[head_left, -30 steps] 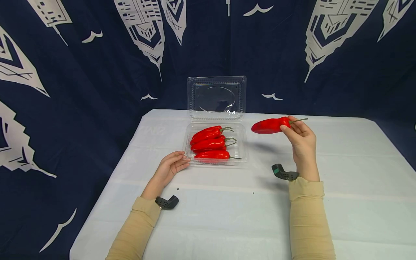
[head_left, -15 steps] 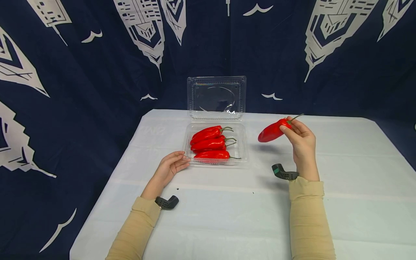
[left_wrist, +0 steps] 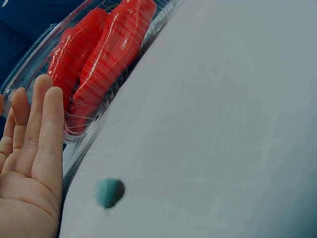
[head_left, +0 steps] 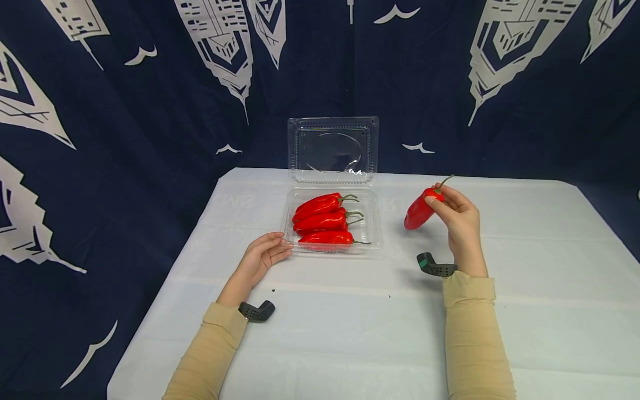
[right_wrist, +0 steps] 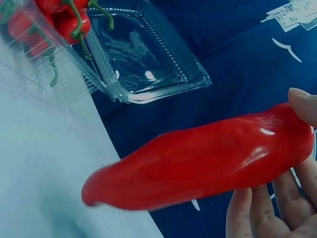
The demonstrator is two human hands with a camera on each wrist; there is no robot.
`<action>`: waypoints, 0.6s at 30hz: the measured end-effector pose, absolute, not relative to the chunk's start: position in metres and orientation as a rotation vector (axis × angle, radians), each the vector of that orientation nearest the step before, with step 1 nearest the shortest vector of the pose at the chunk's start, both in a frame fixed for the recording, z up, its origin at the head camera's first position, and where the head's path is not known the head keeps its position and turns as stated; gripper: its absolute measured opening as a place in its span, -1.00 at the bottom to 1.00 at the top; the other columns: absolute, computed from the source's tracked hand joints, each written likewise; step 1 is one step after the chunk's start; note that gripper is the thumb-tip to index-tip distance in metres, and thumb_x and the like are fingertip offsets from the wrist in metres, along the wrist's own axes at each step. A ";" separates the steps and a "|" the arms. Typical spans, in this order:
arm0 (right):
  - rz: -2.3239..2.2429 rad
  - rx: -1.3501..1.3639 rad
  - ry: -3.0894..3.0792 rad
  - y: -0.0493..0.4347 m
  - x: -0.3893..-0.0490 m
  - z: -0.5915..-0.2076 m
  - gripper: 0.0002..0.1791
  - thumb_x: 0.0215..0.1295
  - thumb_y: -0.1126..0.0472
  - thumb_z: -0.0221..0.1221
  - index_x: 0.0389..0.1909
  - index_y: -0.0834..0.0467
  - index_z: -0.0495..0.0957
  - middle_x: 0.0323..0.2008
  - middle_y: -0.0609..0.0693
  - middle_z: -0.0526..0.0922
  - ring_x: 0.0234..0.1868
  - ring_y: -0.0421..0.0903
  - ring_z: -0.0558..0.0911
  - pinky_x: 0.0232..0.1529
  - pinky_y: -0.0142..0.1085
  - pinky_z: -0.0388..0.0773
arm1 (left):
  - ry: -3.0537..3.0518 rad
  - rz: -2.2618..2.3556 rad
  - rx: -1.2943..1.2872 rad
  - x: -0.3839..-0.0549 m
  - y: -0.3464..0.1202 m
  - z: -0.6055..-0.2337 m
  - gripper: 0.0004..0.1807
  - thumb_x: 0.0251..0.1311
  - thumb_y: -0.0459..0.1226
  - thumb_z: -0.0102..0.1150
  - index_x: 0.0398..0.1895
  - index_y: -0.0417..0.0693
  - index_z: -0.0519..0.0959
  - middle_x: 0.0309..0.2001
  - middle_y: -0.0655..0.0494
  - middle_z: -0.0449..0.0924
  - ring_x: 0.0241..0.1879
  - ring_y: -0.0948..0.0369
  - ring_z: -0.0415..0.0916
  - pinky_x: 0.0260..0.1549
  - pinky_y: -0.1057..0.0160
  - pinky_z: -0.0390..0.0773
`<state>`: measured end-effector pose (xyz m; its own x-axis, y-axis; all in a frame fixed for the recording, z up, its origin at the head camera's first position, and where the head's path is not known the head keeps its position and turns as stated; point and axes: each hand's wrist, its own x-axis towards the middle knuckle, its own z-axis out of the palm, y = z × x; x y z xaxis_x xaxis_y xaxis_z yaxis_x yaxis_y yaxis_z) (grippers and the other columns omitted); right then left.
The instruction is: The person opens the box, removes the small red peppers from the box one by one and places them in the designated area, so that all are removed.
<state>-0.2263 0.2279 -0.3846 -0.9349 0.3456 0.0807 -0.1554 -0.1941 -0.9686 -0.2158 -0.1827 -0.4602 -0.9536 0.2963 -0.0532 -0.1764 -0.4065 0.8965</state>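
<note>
My right hand pinches a long red pepper near its stem end, above the table to the right of the clear plastic container. The pepper's tip slopes down and to the left, and the green stem sticks up past the fingers. In the right wrist view the thumb lies on the top of the pepper, the fingers below. Several red peppers lie in the container, stems to the right. At its left front corner my left hand touches the wall with nearly straight fingers.
The container's lid stands open at the back, against a dark blue cloth printed with white buildings. A white cover lies over the table, with small dark specks on it. Each wrist wears a black camera band.
The right hand has turned the pepper from nearly level to tip-down, and has shifted slightly left. The left hand and the container have stayed put.
</note>
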 end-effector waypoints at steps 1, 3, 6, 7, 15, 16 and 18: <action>2.178 -0.230 -1.774 0.228 -0.227 -0.385 -0.43 -0.01 0.22 0.42 0.10 0.18 0.53 0.01 -0.06 0.58 -0.02 -0.15 0.48 -0.02 -0.50 0.51 | 1.521 2.415 0.166 -0.216 -0.183 -0.460 -0.78 0.40 -0.45 -0.26 0.03 -0.34 0.30 -0.26 0.04 0.58 -0.19 0.17 0.63 -0.05 0.17 0.58; 2.198 -0.233 -1.785 0.228 -0.227 -0.387 -0.42 0.00 0.22 0.42 0.11 0.18 0.53 -0.01 -0.07 0.58 -0.03 -0.15 0.47 -0.03 -0.51 0.50 | 1.523 2.413 0.170 -0.216 -0.183 -0.460 -0.78 0.40 -0.45 -0.26 0.03 -0.34 0.30 -0.27 0.04 0.58 -0.18 0.17 0.63 -0.05 0.17 0.58; 2.221 -0.223 -1.800 0.226 -0.227 -0.388 -0.40 0.00 0.23 0.41 0.13 0.20 0.50 -0.06 -0.09 0.58 -0.07 -0.16 0.47 -0.09 -0.55 0.50 | 1.524 2.413 0.172 -0.216 -0.183 -0.460 -0.78 0.40 -0.45 -0.26 0.03 -0.35 0.30 -0.27 0.04 0.58 -0.19 0.17 0.63 -0.05 0.17 0.58; 2.224 -0.217 -1.804 0.226 -0.228 -0.389 -0.40 0.00 0.24 0.41 0.13 0.20 0.50 -0.07 -0.09 0.58 -0.08 -0.17 0.47 -0.12 -0.56 0.51 | 1.522 2.413 0.170 -0.216 -0.183 -0.461 -0.78 0.40 -0.46 -0.27 0.03 -0.35 0.30 -0.27 0.04 0.58 -0.19 0.17 0.63 -0.05 0.18 0.58; 2.160 -0.233 -1.920 0.222 -0.233 -0.398 -0.40 0.00 0.15 0.42 0.13 0.13 0.52 -0.09 -0.13 0.59 -0.05 -0.19 0.48 -0.16 -0.61 0.50 | 1.519 2.418 0.174 -0.216 -0.183 -0.461 -0.79 0.40 -0.46 -0.26 0.01 -0.32 0.32 -0.26 0.03 0.58 -0.19 0.17 0.63 -0.05 0.18 0.58; 2.148 -0.239 -1.934 0.222 -0.234 -0.399 -0.40 0.00 0.15 0.42 0.13 0.12 0.52 -0.09 -0.14 0.59 -0.05 -0.19 0.48 -0.16 -0.62 0.50 | 1.519 2.419 0.177 -0.216 -0.183 -0.461 -0.79 0.40 -0.45 -0.26 0.01 -0.32 0.32 -0.26 0.03 0.58 -0.19 0.16 0.63 -0.06 0.18 0.58; 2.119 -0.259 -1.963 0.220 -0.235 -0.401 -0.40 0.00 0.13 0.41 0.13 0.10 0.52 -0.07 -0.14 0.58 -0.03 -0.19 0.47 -0.15 -0.61 0.50 | 1.516 2.421 0.180 -0.217 -0.183 -0.462 -0.80 0.40 -0.45 -0.26 -0.01 -0.31 0.34 -0.27 0.03 0.58 -0.18 0.16 0.63 -0.06 0.18 0.59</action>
<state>-0.2349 0.2202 -0.4007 -0.9552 0.2940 0.0334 -0.0558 -0.0682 -0.9961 -0.2166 -0.1829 -0.4615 -0.9536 0.2983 -0.0414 -0.1675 -0.4110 0.8961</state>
